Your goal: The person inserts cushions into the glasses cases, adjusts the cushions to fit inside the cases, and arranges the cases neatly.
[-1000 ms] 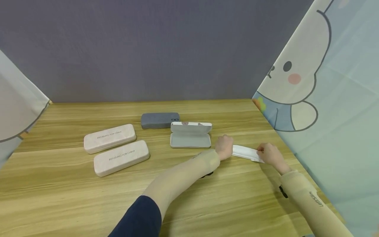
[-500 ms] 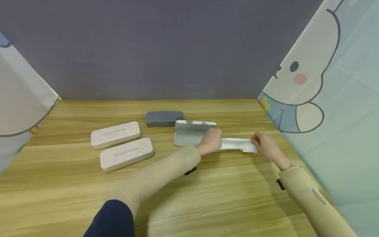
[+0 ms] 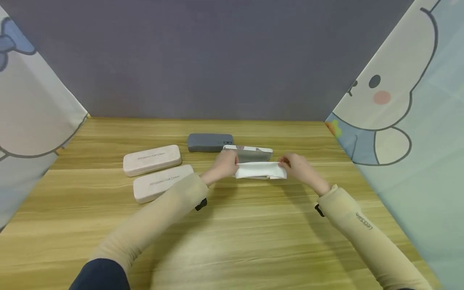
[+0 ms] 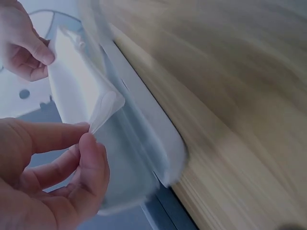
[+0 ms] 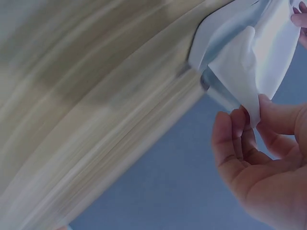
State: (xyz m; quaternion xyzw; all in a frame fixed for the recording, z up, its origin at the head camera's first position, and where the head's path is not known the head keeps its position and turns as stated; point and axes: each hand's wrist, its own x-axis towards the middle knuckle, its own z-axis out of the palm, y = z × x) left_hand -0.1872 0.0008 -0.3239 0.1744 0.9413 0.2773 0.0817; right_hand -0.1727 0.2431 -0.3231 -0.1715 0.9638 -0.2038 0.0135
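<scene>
A folded white cloth (image 3: 258,170) stretches between both hands over an opened glasses case (image 3: 250,154). The case has a grey lining and a white lid with small printed figures; the cloth hides most of its lower half in the head view. My left hand (image 3: 224,164) pinches the cloth's left end between thumb and forefinger, as the left wrist view shows with the case's lining (image 4: 125,167) beneath. At the other end my right hand (image 3: 298,168) pinches a corner with thumb and fingers. A loose flap (image 5: 236,67) of cloth hangs near that hand in the right wrist view.
Behind the opened case lies a closed dark grey glasses case (image 3: 210,142) with a small glasses print. Two closed pale cases (image 3: 152,160) with lettering lie to the left, the nearer one partly behind the left sleeve. A grey panel (image 3: 206,60) stands along the table's far edge.
Both hands have carried the white cloth leftward, from the table right of the opened case to over it. The head view has also shifted slightly.
</scene>
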